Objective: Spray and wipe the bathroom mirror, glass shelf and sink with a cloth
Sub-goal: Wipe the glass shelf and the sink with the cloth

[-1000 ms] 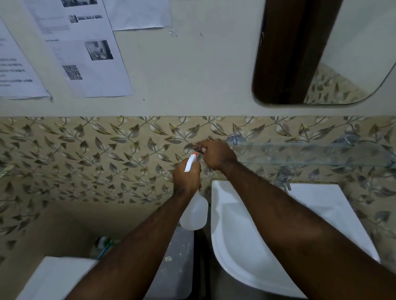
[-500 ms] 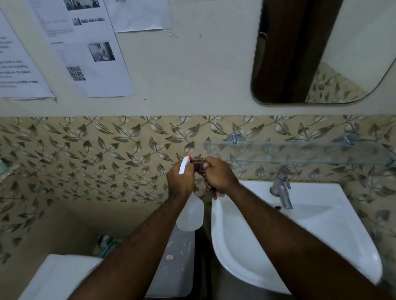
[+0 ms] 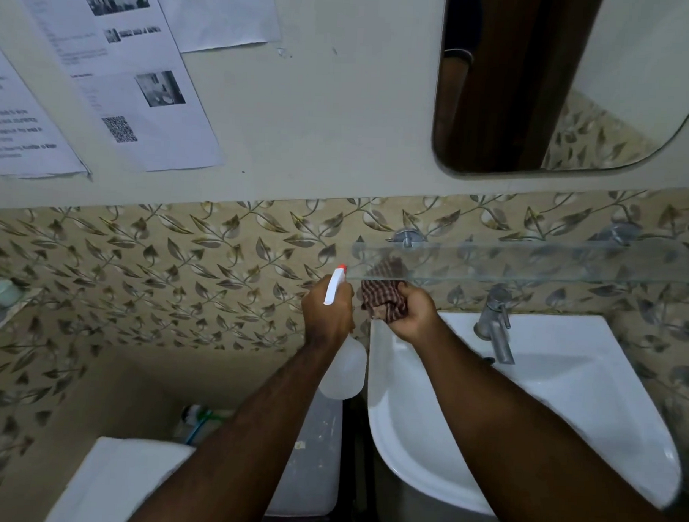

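Head view of a bathroom corner. The left hand (image 3: 328,311) is wrapping its fingers closed around the neck of a translucent white spray bottle (image 3: 344,369); the bottle's body is hanging below the fist, and its white trigger head with a red nozzle tip (image 3: 341,267) is rising above the knuckles, just beside the left end of the glass shelf (image 3: 532,265). The right hand (image 3: 413,313) is closing in a fist on a bunched brown checked cloth (image 3: 384,298); the upper part of the cloth is lying under the shelf's left end and is showing through the glass, though whether it is touching the underside cannot be told. The two hands are sitting just beside each other, over the left rim of the white sink (image 3: 565,408). A metal tap (image 3: 495,322) is standing at the back of the sink, below the shelf. Two round metal brackets (image 3: 405,236) are holding the shelf against the leaf-patterned tiles (image 3: 176,277). The mirror (image 3: 560,80) is hanging on the plain wall above the shelf, at upper right, and is reflecting a dark wooden door edge. Printed paper sheets (image 3: 118,65), one bearing a QR code, are hanging on the wall at upper left. A white toilet cistern (image 3: 120,484) is sitting below the left forearm.
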